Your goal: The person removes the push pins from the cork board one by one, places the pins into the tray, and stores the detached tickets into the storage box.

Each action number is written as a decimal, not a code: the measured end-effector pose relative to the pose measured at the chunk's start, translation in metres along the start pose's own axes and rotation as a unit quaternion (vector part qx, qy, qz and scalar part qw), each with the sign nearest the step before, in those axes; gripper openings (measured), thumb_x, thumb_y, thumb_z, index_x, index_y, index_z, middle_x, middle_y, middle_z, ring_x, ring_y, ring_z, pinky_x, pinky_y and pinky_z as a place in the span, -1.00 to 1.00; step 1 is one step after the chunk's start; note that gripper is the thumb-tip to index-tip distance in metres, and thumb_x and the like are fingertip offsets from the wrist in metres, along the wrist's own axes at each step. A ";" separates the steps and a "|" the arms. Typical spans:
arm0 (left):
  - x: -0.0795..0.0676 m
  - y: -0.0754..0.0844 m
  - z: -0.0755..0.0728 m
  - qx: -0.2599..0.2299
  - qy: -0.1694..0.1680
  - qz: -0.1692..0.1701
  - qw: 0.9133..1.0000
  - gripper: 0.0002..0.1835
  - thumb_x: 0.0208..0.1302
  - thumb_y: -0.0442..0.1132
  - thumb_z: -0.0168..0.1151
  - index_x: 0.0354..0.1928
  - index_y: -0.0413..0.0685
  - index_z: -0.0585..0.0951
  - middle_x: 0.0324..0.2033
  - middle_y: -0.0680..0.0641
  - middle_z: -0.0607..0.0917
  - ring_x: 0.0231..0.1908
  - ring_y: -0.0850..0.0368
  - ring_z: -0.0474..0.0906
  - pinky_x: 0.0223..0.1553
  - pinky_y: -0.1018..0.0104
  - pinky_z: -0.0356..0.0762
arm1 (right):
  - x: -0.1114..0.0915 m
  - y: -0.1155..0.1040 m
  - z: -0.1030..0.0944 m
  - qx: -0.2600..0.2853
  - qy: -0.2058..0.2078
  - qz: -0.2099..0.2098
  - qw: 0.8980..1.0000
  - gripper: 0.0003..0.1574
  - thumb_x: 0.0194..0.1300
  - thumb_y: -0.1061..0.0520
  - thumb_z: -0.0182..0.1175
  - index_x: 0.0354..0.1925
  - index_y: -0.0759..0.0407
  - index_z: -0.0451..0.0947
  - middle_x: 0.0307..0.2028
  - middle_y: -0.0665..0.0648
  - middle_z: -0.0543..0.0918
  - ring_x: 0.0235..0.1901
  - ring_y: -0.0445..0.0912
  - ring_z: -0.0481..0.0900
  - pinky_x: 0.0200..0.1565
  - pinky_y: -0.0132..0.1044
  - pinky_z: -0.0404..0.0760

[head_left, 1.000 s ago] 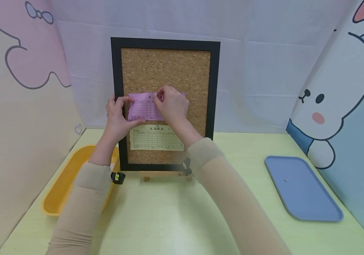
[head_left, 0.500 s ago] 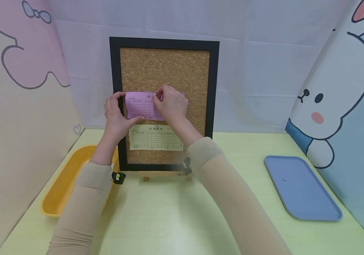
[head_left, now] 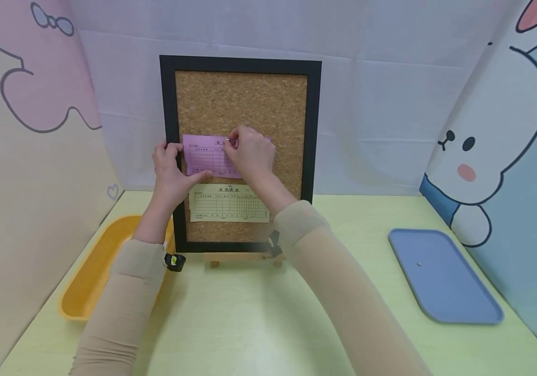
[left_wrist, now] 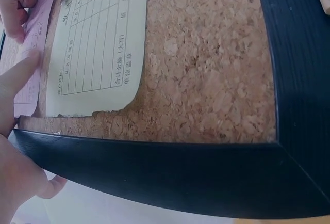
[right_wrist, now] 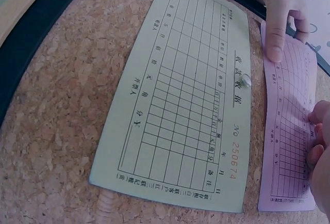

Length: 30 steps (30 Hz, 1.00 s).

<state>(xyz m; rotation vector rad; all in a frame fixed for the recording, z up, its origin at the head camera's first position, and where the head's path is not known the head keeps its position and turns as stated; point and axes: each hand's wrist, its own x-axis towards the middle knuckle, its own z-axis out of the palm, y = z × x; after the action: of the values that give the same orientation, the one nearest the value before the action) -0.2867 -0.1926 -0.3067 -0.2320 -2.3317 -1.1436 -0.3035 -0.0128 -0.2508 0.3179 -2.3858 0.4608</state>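
Note:
A pink receipt slip (head_left: 201, 155) lies against the corkboard (head_left: 245, 102), just above a pale yellow receipt slip (head_left: 229, 206). My right hand (head_left: 253, 152) covers the pink slip's right part. Its thumb and forefinger pinch a small silver pushpin (head_left: 227, 140) at the slip's upper edge. With its thumb, my left hand (head_left: 170, 169) presses the pink slip's lower left part. The other left fingers are by the board's left frame and the slip's left edge; their tips are partly hidden. Another silver pushpin (right_wrist: 246, 80) fixes the yellow slip.
The black-framed board stands on a small wooden easel (head_left: 240, 256). At the left is a yellow tray (head_left: 73, 310), partly behind my left forearm. A blue tray (head_left: 452, 292) at the right holds one small shiny item (head_left: 419, 264). A white sheet (head_left: 390, 120) hangs behind.
My left forefinger has moved off the pink slip's upper left part to its left edge, and the slip lies straighter. The right hand stays at the pushpin.

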 end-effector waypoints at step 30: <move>0.006 -0.004 0.008 -0.108 0.107 -0.002 0.988 -0.69 0.19 -0.15 0.30 -0.36 -0.31 0.49 -0.04 -0.16 0.35 0.02 -0.01 0.26 0.11 0.16 0.20 | -0.004 0.002 0.009 -0.002 0.070 -0.064 0.995 -0.87 0.18 0.04 0.18 -0.35 0.06 0.56 -0.48 -0.05 0.63 -0.63 -0.23 0.48 -0.61 -0.39 0.39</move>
<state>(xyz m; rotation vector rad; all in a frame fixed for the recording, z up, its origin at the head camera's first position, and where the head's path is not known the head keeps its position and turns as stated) -0.2963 -0.1900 -0.3105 -0.1721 -2.0247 -1.3533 -0.3063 -0.0140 -0.2600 0.4209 -2.2151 0.4043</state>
